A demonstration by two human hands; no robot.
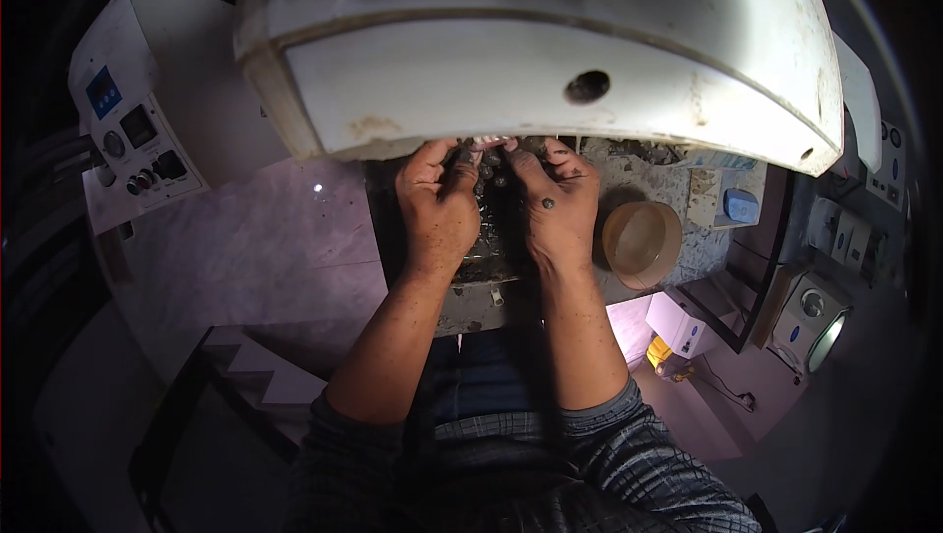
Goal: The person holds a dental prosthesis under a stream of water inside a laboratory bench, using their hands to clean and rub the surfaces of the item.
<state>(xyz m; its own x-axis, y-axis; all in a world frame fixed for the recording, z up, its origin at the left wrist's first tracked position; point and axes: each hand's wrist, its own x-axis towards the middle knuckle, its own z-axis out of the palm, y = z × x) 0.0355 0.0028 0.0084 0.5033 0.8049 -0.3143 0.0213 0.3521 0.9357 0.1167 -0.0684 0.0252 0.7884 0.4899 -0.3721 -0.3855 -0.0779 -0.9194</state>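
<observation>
Under the lower edge of a white machine hood (530, 71), my left hand (442, 204) and my right hand (558, 209) are closed on a small pink-and-white piece (491, 143) that looks like a denture, its upper part hidden by the hood. Dark wet clumps (496, 168) lie around my fingers, and some grit sticks to the back of my right hand. Below them is a dark, grimy work tray (471, 295). A translucent tan bowl (640, 243) stands just right of my right hand.
A blue block (742, 204) sits on the stained ledge at the right. A grey-white machine with a control panel (138, 145) stands at the upper left, above a pale marbled surface (295, 258). More white machines (805, 322) and a yellow object (660, 356) are at the lower right.
</observation>
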